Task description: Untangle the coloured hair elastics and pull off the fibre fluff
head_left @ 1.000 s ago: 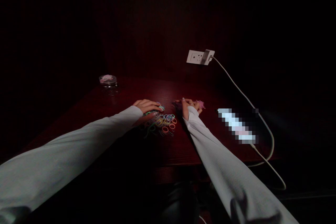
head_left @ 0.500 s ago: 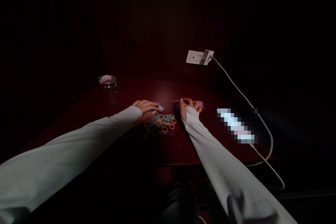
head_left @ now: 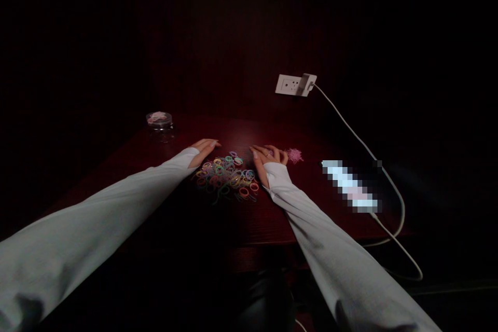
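A pile of small coloured hair ties lies on the dark red table between my forearms. My left hand is at the far left edge of the pile, its fingers stretched out and nothing seen in them. Beyond the pile's right side, my right hand rests low over the table with its fingers spread. Right behind those fingers is a small heap of pink hair ties, partly covered by the hand. A bit of purple-pink shows between the right fingers, too small to make out.
A round clear container with something pink on top stands at the back left. To the right lies a lit phone, its screen blurred. A white cable loops from it to a wall socket. The table's front edge runs below.
My left hand has lifted off the pile and drawn back to the left, uncovering more hair ties. My right hand has shifted left from the pink heap, and its fingers have spread.
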`<state>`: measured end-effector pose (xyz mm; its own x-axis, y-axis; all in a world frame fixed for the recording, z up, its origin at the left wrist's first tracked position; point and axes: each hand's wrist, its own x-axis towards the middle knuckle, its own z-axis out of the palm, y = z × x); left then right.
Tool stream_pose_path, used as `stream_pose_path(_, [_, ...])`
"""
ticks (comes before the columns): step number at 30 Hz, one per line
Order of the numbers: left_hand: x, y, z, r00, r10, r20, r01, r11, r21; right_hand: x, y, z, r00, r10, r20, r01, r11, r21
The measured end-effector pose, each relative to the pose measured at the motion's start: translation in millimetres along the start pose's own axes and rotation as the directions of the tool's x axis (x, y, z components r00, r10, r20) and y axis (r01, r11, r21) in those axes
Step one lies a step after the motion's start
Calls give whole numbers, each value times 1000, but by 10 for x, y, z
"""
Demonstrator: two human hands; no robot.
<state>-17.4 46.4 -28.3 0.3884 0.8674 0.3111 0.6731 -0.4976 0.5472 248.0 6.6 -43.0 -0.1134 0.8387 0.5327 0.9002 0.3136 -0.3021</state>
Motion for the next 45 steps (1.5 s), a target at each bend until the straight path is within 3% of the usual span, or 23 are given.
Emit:
stream_pose_path(4, [-65,60,159,995,48,92,-35,989,-144,-69,-83,-38,976,-169,136,159,984,79])
stream_pose_path(12, [-103,125,182,981,52,186,-3,968,-253,-87,-69,-65,969,-192,157,181,980,81])
stream_pose_path(22, [-93,96,178,966,225,124,-211,970,-117,-89,-119,-116,956,-227,189,214,973,86])
stream_pose_path(28, [-117,151,123,967,175,185,-187,981,47,-81,-110,-117,954,-218,204,212,976,48])
stream_pose_path(33, [-120,190,109,960,201,196,-217,974,67,-77,-85,-61,949,-253,188,249,967,47])
stream_pose_path(37, [-140,218,104,951,232,203,-254,963,91,-46,-70,-23,940,-229,252,222,974,55])
stream_pose_path(45, [-169,226,115,939,258,226,-299,939,169,-78,-129,-219,919,-274,284,253,962,106])
